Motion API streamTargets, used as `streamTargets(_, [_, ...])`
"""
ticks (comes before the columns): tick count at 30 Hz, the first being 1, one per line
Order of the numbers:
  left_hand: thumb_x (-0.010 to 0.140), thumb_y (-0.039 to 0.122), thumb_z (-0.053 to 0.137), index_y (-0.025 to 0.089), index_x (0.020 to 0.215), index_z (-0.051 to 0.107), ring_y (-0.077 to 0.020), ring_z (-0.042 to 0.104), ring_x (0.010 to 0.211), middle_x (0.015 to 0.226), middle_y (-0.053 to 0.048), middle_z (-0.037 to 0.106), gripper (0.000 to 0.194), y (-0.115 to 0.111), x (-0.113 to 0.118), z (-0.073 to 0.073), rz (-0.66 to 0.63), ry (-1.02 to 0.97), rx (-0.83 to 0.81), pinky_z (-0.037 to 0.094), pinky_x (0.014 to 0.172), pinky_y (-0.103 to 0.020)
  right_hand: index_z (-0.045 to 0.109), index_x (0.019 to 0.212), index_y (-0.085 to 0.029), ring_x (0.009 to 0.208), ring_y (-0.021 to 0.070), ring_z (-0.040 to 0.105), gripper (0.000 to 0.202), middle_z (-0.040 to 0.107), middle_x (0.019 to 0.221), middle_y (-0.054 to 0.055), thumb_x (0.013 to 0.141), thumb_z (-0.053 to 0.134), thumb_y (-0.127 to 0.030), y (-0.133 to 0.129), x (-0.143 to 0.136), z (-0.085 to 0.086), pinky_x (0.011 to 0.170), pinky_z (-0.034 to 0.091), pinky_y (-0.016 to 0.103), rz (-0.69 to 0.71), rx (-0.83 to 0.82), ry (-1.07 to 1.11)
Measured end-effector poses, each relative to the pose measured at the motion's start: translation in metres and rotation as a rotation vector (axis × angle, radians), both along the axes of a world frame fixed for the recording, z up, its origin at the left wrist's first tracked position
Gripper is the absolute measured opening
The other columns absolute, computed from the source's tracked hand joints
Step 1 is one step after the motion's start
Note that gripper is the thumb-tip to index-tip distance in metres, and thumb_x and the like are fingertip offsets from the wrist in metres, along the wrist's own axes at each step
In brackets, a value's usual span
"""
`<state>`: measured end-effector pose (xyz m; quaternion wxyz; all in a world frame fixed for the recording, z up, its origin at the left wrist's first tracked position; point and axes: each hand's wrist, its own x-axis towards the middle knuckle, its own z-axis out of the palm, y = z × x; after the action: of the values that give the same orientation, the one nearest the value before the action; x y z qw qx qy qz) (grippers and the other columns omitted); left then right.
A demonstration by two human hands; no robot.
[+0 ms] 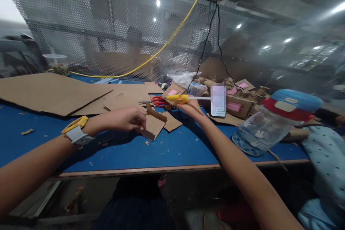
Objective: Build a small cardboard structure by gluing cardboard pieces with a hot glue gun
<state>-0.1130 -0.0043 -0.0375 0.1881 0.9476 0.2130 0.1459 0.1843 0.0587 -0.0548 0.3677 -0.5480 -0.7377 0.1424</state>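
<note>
My right hand (190, 107) is wrapped round a yellow hot glue gun (176, 98), with a white glue stick (201, 97) jutting from its back end. The gun's tip points left. My left hand (134, 117) has its fingers closed on the edge of a small cardboard piece (155, 126) with raised strips along its sides. A watch with a pale strap (78, 134) is on the left wrist. Just behind the piece lie red-handled scissors (159, 101), blades to the left. A flat cardboard scrap (172, 121) sits beside the piece on the blue table (172, 151).
Large cardboard sheets (54, 91) cover the table's left. A phone (218, 102) stands upright before several cardboard constructions (239, 106). A big water bottle (265, 129) stands at the right, near another person's dotted sleeve (326, 151). A yellow cable (145, 63) hangs across the mesh screen.
</note>
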Motion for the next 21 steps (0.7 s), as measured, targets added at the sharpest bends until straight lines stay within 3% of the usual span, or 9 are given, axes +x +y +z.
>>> streamTargets(6, [0.089,0.018,0.061,0.019,0.081,0.073,-0.0162,0.063,0.074,0.075,-0.004,0.068,0.015,0.000,0.001,0.001,0.003,0.007,-0.006,0.048,0.068,-0.024,0.073,0.093,-0.016,0.047,0.0117,0.048,0.033,0.069,0.063,0.004,0.084,0.071,-0.047,0.002,0.023,0.008,0.042,0.036,0.024,0.064,-0.235,0.131])
streamTargets(12, [0.088,0.018,0.062,0.018,0.081,0.073,-0.0165,0.064,0.073,0.076,-0.003,0.068,0.014,0.000,0.000,0.000,0.017,0.012,-0.002,0.047,0.067,-0.024,0.076,0.083,-0.013,0.045,0.0111,0.048,0.021,0.074,0.066,0.009,0.082,0.075,-0.034,-0.003,0.031,0.010,0.040,0.039,0.024,0.256,-0.539,0.101])
streamTargets(17, [0.089,0.018,0.061,0.018,0.081,0.073,-0.0161,0.063,0.073,0.075,-0.003,0.067,0.015,-0.001,0.001,0.001,0.012,0.008,-0.002,0.046,0.066,-0.025,0.075,0.077,-0.015,0.045,0.0114,0.050,0.022,0.074,0.066,0.009,0.078,0.079,-0.036,0.000,0.036,0.009,0.041,0.045,0.025,0.306,-0.572,0.082])
streamTargets(21, [0.090,0.018,0.060,0.018,0.081,0.073,-0.0161,0.062,0.074,0.074,-0.003,0.066,0.016,-0.001,0.000,0.002,0.012,0.006,-0.002,0.046,0.067,-0.024,0.071,0.068,-0.018,0.047,0.0134,0.055,0.029,0.071,0.062,0.006,0.075,0.084,-0.043,0.004,0.039,0.007,0.046,0.050,0.028,0.226,-0.566,0.012])
